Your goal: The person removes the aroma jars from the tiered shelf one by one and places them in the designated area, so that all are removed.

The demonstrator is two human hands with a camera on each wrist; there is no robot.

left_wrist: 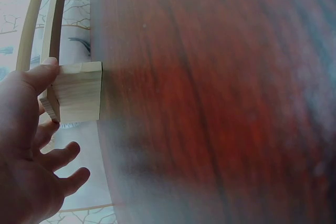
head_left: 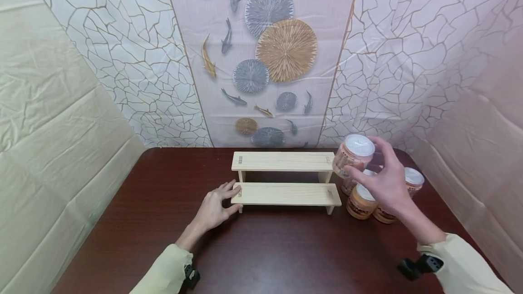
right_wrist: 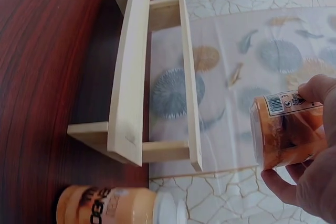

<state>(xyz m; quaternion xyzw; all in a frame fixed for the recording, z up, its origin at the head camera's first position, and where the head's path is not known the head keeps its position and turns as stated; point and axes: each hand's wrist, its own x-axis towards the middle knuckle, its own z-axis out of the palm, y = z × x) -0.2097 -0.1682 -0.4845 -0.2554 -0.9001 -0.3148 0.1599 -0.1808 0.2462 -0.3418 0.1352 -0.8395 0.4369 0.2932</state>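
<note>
My left hand (head_left: 214,208) pinches the left end of the lower front board of a pale wooden two-tier shelf (head_left: 286,194). In the left wrist view its thumb (left_wrist: 44,74) lies on the board's front edge, with the other fingers beyond and below the board end. My right hand (head_left: 390,180) grips an orange-labelled plastic jar (head_left: 347,162) with a white lid between thumb and fingers. That jar is raised beside the right end of the upper back board (head_left: 282,161), tilted a little. The right wrist view shows a barcode on the label of the held jar (right_wrist: 289,129).
Several similar jars (head_left: 360,205) stand grouped on the dark wooden table (head_left: 269,248) right of the shelf, under and around my right hand. Patterned cloth (head_left: 261,103) hangs behind the table. Plain beige cloth (head_left: 49,126) hangs along the left side.
</note>
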